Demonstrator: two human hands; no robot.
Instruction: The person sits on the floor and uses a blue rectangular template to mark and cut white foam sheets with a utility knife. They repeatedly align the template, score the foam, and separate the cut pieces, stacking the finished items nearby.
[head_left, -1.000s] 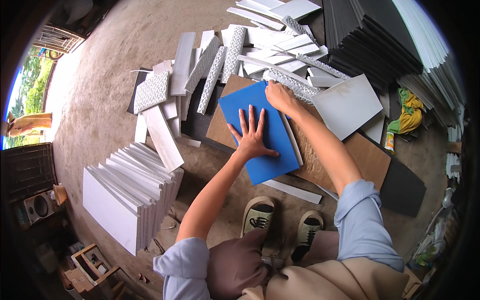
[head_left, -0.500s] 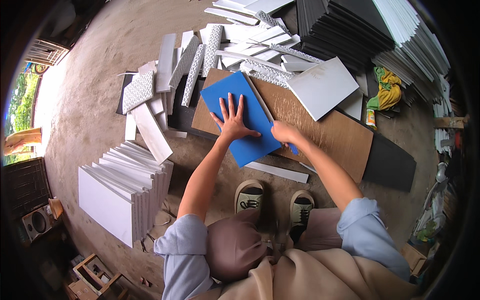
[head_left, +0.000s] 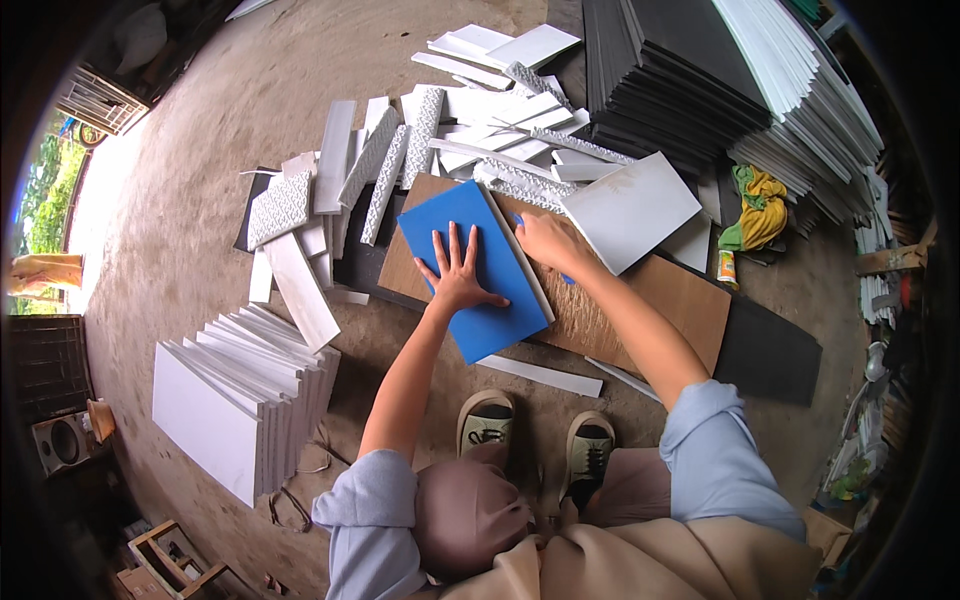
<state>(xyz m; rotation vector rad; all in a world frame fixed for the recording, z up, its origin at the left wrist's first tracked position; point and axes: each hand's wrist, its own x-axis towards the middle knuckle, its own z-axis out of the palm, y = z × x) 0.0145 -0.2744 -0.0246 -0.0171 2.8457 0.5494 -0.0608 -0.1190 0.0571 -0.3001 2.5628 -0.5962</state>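
Observation:
A blue rectangular board [head_left: 505, 270] lies on top of a white foam board [head_left: 520, 256], whose strip shows along the blue one's right edge. My left hand [head_left: 458, 278] presses flat on the blue board with its fingers spread. Just right of that edge, my right hand [head_left: 552, 243] is closed around a blue utility knife [head_left: 569, 280]. Most of the knife is hidden by the fingers, and its blade cannot be made out. Under the boards is a scratched brown wooden board [head_left: 660, 300].
Loose white offcuts [head_left: 500, 110] lie heaped beyond the brown board. A stack of white boards [head_left: 210, 410] stands at left; tall black sheets [head_left: 680, 90] rise at far right. A pale board [head_left: 635, 210], a yellow-green cloth [head_left: 755, 210] and a small can [head_left: 727, 268] are to the right.
My right hand has moved away from me along the blue board's right edge, with the knife in it. My left hand stays flat on the blue board. The view has shifted slightly.

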